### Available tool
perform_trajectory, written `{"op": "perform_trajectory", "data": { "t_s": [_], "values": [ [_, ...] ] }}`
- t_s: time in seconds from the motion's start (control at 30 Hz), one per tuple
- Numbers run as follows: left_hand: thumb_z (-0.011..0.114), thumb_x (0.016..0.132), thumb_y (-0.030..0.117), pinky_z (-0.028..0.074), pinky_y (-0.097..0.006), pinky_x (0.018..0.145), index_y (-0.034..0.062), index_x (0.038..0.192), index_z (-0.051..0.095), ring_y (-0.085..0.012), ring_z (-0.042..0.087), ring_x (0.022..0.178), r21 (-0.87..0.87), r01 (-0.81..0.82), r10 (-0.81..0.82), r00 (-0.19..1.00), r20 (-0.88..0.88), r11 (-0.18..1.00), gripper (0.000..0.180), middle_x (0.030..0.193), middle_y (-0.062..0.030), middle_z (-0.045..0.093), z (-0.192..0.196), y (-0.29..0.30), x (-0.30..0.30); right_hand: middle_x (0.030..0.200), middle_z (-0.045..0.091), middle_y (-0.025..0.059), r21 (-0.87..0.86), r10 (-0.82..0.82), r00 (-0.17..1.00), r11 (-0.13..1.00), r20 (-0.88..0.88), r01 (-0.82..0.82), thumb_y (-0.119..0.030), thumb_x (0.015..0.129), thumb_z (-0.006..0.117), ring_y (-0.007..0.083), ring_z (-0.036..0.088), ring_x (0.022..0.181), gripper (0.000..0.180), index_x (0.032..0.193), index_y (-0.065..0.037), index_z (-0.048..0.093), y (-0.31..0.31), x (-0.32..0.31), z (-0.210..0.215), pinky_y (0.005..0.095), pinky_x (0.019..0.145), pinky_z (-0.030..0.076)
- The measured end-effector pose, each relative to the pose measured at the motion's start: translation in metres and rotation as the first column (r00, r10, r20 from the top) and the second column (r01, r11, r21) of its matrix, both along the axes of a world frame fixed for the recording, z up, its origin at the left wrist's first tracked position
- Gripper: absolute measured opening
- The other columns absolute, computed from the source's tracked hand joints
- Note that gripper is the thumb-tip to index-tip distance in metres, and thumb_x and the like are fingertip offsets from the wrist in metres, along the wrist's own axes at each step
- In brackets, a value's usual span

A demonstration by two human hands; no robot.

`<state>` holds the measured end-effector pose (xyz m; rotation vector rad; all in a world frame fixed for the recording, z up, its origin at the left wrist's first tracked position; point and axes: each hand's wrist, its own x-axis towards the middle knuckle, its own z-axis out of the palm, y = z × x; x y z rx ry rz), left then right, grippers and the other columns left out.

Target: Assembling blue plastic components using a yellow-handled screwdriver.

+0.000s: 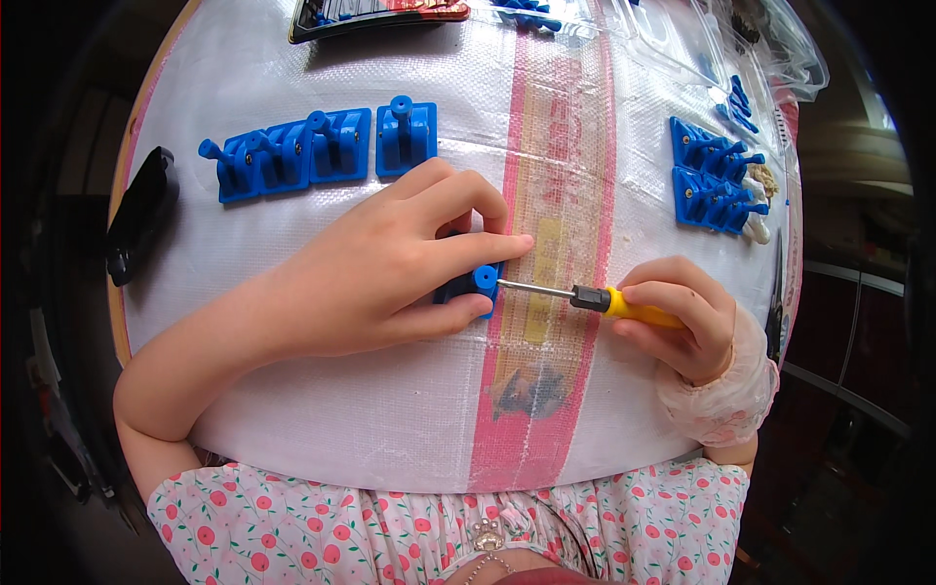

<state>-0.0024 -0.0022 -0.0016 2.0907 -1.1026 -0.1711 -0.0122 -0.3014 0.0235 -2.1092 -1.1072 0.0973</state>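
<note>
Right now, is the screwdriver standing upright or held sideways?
Sideways: the screwdriver has its metal shaft pointing left from the right hand, toward the blue piece in the left hand.

A striped white sheet covers the bench, and on it lie a black case, a row of blue hooks, one blue hook near the middle, a black tray and, at right, a hook cluster.

The screwdriver is right of the bracket, other brackets behind.
</note>
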Motion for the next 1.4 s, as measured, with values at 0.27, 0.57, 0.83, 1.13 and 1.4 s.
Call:
{"op": "perform_trajectory", "data": {
  "t_s": [0.27, 0.57, 0.83, 1.13, 1.4],
  "values": [
    [0.070, 0.075, 0.008, 0.044, -0.030, 0.080, 0.0094, 0.125, 0.061, -0.0202, 0.046, 0.094, 0.002, -0.003, 0.003, 1.000, 0.000, 1.000, 0.051, 0.109, -0.0058, 0.050, -0.001, 0.000, 0.000, 0.089, 0.058, 0.0125, 0.013, -0.044, 0.999, 0.999, 0.013, 0.044, 0.002, 0.068, 0.081, 0.0210, 0.062, 0.074, 0.037, 0.099, -0.002, 0.061, -0.002, -0.005, -0.003, 0.0278, 0.061, 0.050],
    [0.070, 0.076, 0.009, 0.044, -0.030, 0.080, 0.0097, 0.125, 0.061, -0.0203, 0.046, 0.094, 0.010, 0.000, 0.000, 1.000, 0.001, 1.000, 0.050, 0.109, -0.0056, 0.050, 0.001, 0.000, 0.000, 0.092, 0.064, 0.0142, -0.013, -0.080, 0.993, 0.997, -0.083, 0.079, -0.008, 0.075, 0.080, 0.0236, 0.066, 0.076, 0.031, 0.100, -0.003, 0.062, -0.007, -0.003, 0.005, 0.0271, 0.065, 0.052],
    [0.070, 0.075, 0.008, 0.044, -0.030, 0.080, 0.0096, 0.125, 0.061, -0.0205, 0.046, 0.093, -0.005, -0.001, 0.001, 1.000, 0.002, 1.000, 0.052, 0.109, -0.0059, 0.050, -0.001, -0.001, 0.000, 0.088, 0.063, 0.0151, 0.023, 0.028, 0.998, 0.999, -0.053, -0.027, -0.004, 0.072, 0.081, 0.0243, 0.065, 0.071, 0.033, 0.098, -0.001, 0.061, -0.003, 0.002, 0.000, 0.0278, 0.059, 0.052],
    [0.070, 0.075, 0.008, 0.044, -0.030, 0.080, 0.0091, 0.125, 0.061, -0.0204, 0.046, 0.093, -0.003, 0.002, -0.002, 1.000, 0.010, 1.000, 0.052, 0.109, -0.0062, 0.050, -0.002, 0.000, 0.001, 0.089, 0.060, 0.0127, 0.038, -0.049, 0.999, 0.998, -0.017, 0.050, -0.001, 0.070, 0.083, 0.0198, 0.063, 0.072, 0.032, 0.090, -0.004, 0.058, -0.003, -0.004, 0.002, 0.0278, 0.060, 0.052],
    [0.071, 0.075, 0.008, 0.044, -0.030, 0.079, 0.0095, 0.126, 0.061, -0.0197, 0.046, 0.093, -0.001, 0.002, -0.002, 1.000, 0.003, 1.000, 0.051, 0.109, -0.0054, 0.050, -0.001, 0.000, 0.000, 0.085, 0.065, 0.0148, 0.014, -0.068, 0.997, 0.998, -0.024, 0.069, -0.008, 0.074, 0.081, 0.0247, 0.066, 0.070, 0.032, 0.096, -0.001, 0.059, -0.005, -0.004, 0.005, 0.0288, 0.058, 0.052]
  ]
}}
